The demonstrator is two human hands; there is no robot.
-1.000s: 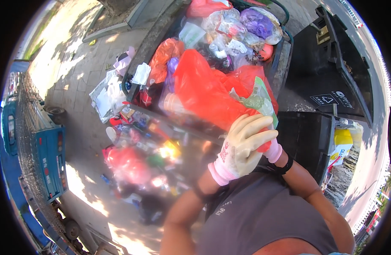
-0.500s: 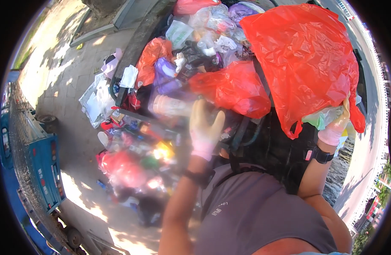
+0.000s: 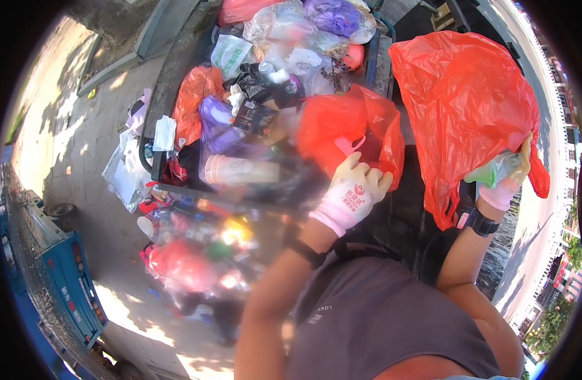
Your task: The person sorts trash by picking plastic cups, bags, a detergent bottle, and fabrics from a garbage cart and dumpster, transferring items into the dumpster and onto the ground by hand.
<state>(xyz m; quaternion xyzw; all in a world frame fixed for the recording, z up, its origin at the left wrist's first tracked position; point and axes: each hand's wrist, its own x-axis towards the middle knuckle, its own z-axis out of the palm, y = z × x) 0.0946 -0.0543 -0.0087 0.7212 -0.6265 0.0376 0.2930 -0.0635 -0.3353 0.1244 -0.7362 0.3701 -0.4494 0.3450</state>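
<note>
Smaller red bag (image 3: pixel 374 123) lies at the near right corner of the rubbish cart (image 3: pixel 170 79), the left hand (image 3: pixel 355 193) curled onto its near edge. Right of the cart, the right hand (image 3: pixel 521 171) grips the larger red bag (image 3: pixel 468 101). The step seems to be taking hold; the next move calls for a secure pinch.

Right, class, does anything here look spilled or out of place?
Yes: a heap of mixed litter and flat white packaging lie outside the container, toward the picture's left, while other rubbish sits inside. That looks odd, perhaps spilled; blur hides the heap's details.
</note>
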